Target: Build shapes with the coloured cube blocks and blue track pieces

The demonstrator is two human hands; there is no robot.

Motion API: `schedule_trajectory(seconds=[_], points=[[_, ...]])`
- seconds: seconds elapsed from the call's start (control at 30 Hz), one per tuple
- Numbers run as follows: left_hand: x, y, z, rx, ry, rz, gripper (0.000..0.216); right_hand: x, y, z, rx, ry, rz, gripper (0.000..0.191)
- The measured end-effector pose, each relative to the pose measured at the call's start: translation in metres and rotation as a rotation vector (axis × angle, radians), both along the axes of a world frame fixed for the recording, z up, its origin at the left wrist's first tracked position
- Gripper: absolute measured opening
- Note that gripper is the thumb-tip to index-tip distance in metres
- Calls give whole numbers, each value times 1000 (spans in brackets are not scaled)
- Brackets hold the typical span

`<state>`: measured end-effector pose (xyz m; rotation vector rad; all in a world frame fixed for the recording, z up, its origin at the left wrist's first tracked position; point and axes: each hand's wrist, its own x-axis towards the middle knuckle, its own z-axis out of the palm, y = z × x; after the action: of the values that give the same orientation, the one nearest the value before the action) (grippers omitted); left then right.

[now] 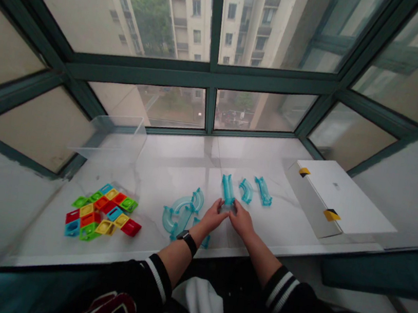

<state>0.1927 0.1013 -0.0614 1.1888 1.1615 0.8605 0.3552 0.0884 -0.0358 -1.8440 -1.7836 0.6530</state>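
Both hands meet at the near end of a straight, clear blue track piece [228, 189] on the white sill. My left hand [215, 216], with a dark watch on its wrist, has its fingers curled at that end from the left. From the right, my right hand [241, 218] closes on the same end. A curved blue track piece [246, 191] and another straight blue track piece [263, 191] lie just to the right. Left of my hands sits a cluster of curved blue track pieces [178, 212], partly hidden by my left forearm.
Colourful square blocks [102, 211] in red, yellow, green and blue lie at the left. Behind them stands a clear plastic bin [118, 138]. A white box [338, 195] with yellow-and-black tabs is at the right. Windows border the sill [177, 157] at the back.
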Motion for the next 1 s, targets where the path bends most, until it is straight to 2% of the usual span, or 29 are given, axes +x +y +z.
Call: schedule_trajectory(seconds=[0.1, 0.23, 0.33, 0.43, 0.6, 0.7, 0.87, 1.0], points=[[-2, -2, 9, -46, -12, 12, 93, 2, -2, -1, -13, 26, 7, 62], [-21, -14, 32, -32, -1, -2, 81, 7, -21, -11, 30, 133, 3, 71], [-53, -31, 53, 26, -34, 7, 66, 12, -47, -22, 113, 267, -26, 71], [-99, -56, 63, -58, -85, 78, 60, 16, -72, -29, 181, 377, -47, 64], [-179, -114, 49, -186, -28, 347, 60, 19, -82, -28, 203, 390, -99, 53], [-205, -137, 38, -227, -3, 461, 61, 13, -79, -24, 214, 310, -38, 48], [-203, -133, 40, -240, -4, 499, 57, -20, -85, -12, 210, 170, 192, 44], [-195, -129, 45, -154, 90, 506, 44, -52, -98, -1, 157, 45, 369, 50]])
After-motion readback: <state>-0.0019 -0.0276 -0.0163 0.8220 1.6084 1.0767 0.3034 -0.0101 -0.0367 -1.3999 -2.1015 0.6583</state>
